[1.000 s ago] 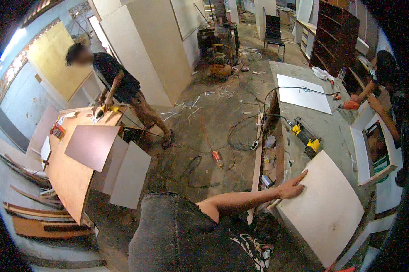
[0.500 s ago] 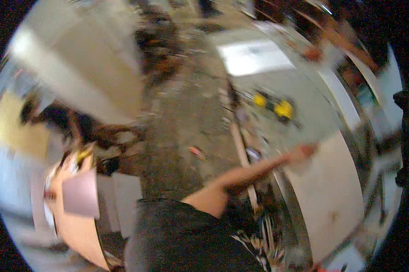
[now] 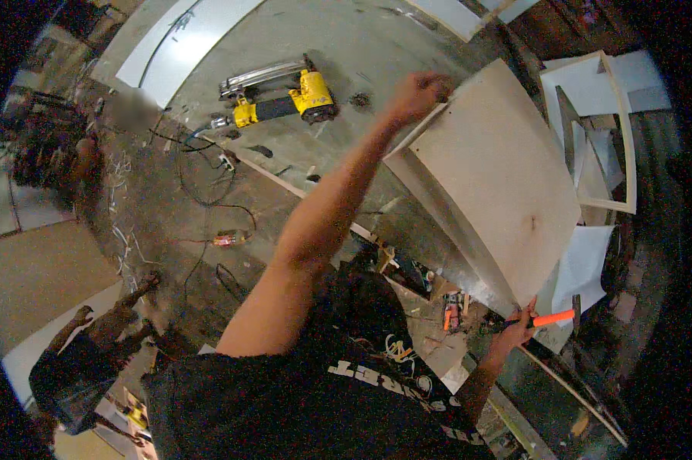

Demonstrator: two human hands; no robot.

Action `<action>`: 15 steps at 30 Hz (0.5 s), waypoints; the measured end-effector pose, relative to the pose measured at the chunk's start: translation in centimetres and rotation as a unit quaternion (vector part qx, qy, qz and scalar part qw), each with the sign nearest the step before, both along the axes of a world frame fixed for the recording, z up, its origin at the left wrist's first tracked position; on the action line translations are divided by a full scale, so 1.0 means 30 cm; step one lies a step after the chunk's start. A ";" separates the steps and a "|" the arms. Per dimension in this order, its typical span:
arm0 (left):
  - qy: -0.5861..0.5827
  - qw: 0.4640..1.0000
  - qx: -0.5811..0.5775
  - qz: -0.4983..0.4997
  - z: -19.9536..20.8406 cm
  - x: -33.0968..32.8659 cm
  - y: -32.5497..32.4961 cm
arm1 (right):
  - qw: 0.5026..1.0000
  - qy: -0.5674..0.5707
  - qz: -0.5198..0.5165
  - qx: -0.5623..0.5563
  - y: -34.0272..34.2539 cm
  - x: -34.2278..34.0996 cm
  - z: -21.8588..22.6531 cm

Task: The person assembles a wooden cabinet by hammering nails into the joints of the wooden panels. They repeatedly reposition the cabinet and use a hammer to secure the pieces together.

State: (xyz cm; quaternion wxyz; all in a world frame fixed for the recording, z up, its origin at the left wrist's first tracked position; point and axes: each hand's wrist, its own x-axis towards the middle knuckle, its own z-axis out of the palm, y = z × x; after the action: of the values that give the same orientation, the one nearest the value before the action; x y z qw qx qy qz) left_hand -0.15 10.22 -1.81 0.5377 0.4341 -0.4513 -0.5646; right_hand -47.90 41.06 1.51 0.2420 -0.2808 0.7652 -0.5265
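Note:
A pale wooden box-like piece (image 3: 499, 161) with a flat top panel lies on the grey worktable (image 3: 346, 46). My left hand (image 3: 423, 93) is at its far left corner, fingers curled; whatever they pinch is too small to tell. At the near right corner, my right hand (image 3: 517, 328) is closed round a hammer (image 3: 553, 317) with an orange handle and dark head, which points right. A yellow and black nail gun (image 3: 313, 93) rests on the table, left of my left hand, with a hose fitting at its handle end.
White sheets (image 3: 200, 38) lie at the far left of the table. A light frame (image 3: 628, 153) stands on the right. Cables and a red connector (image 3: 229, 239) lie on the littered floor. Another person (image 3: 77, 376) in dark clothes is at lower left.
My view has swung to the right, so the table and nail gun now appear further left and larger. My right hand and the hammer have come into view. My left hand is now at the box's corner.

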 end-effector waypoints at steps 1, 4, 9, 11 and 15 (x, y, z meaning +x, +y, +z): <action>-0.131 0.991 -0.006 0.031 -0.027 0.073 -0.001 | 1.000 0.011 0.006 -0.011 -0.006 0.029 0.009; -0.447 0.884 -0.105 0.083 -0.102 0.303 -0.018 | 0.999 0.023 0.014 -0.047 0.011 0.050 0.015; -0.601 0.787 -0.127 -0.062 -0.239 0.376 -0.003 | 0.997 -0.020 -0.003 -0.072 0.031 -0.037 -0.037; -0.663 0.735 -0.104 -0.094 -0.267 0.355 0.017 | 0.992 -0.049 0.012 -0.116 0.015 -0.083 -0.071; -0.696 0.708 -0.116 -0.029 -0.277 0.323 0.096 | 0.976 -0.127 0.036 -0.171 0.031 -0.120 -0.147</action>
State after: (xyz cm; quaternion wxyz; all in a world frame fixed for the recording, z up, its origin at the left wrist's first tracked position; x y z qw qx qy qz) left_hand 9.54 13.10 -10.12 0.1006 0.6245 -0.7720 -0.0613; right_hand -51.49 42.00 -2.89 0.3043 -0.2759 0.6164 -0.6719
